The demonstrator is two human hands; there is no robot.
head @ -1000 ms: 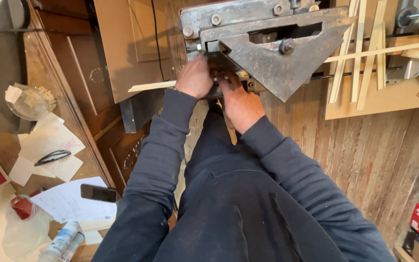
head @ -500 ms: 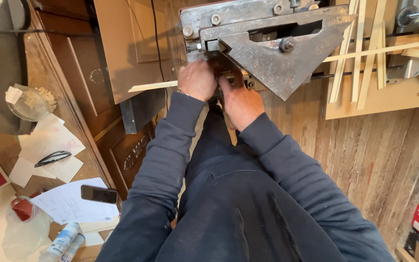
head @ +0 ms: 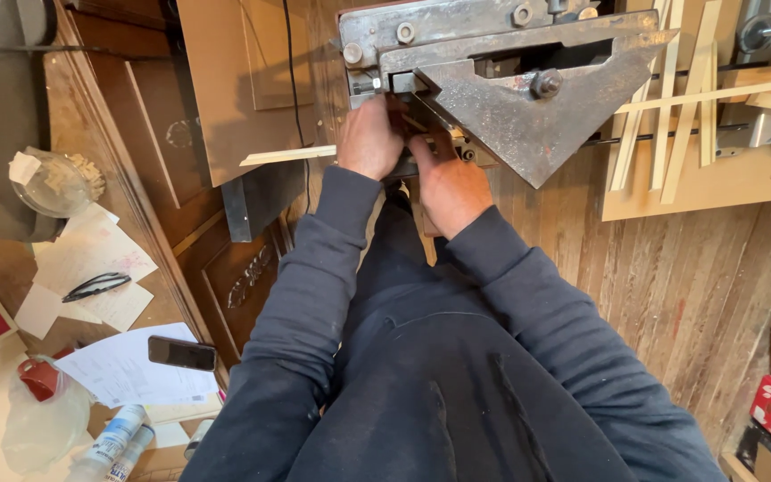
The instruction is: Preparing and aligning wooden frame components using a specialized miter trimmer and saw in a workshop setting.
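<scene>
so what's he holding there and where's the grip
The left hand grips a thin wooden strip near its machine end; the right hand presses beside it, its hold hidden.

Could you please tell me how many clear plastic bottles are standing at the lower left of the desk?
2: both bottles stand side by side at the desk's bottom left corner, one nearer the plastic jug, the other just right of it. More may lie out of frame.
</scene>
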